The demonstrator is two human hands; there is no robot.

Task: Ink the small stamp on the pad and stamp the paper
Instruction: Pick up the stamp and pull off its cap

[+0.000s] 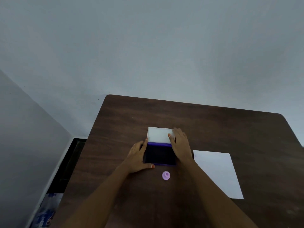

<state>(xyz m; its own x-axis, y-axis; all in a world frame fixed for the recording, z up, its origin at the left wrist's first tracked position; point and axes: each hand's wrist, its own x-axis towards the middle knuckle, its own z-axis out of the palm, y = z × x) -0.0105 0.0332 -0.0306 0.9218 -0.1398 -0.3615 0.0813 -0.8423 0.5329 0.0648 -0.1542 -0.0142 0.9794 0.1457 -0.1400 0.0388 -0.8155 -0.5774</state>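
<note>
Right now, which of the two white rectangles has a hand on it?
The far one: the ink pad's open white lid, with the right hand on its right edge. The paper, lying flat to the right, is untouched.

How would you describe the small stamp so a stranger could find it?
On the dark wooden table, look just in front of the open purple ink pad. The small stamp stands there alone, untouched: the only round, pale pink thing among flat rectangles.
</note>
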